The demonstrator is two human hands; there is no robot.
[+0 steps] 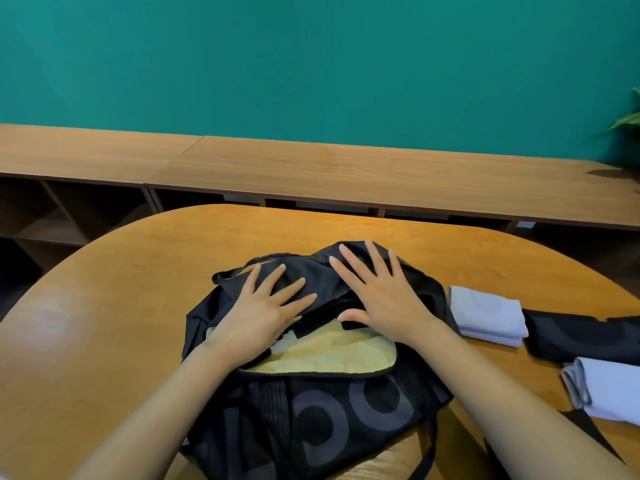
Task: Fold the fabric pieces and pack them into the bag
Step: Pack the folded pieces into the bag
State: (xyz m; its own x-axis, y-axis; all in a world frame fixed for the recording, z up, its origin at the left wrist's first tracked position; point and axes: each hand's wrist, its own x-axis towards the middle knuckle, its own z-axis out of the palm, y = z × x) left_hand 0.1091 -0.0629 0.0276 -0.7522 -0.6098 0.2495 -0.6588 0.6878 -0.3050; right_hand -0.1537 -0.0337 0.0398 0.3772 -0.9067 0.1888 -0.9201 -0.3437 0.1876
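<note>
The bag (311, 403), black with large grey lettering, lies on the round wooden worktop (121, 289) directly under both hands, its mouth gaping toward the wrists and showing a pale yellow piece (329, 355) already inside. The left hand (263, 313) and right hand (384, 299) lie flat, palms down, fingers (349, 271) spread wide and gripping nothing, pressing a dark flap (311, 282) of cloth beyond the opening; whether that flap belongs to the bag or is another garment cannot be told. The likely trouble from here is that pressing on loose, rumpled cloth shifts the yellow piece and undoes its fold, or that the flap slides over the mouth and closes it off. Two folded pale lilac pieces (488, 317) (609, 393) wait on the worktop to the right of the right fingers, with a strip of dark printed cloth (581, 341) lying between them. The bag's strap (427, 455) trails near the right forearm and could snag a reach for those pieces. A low wooden shelf (311, 168) and green wall lie well beyond the fingertips.
</note>
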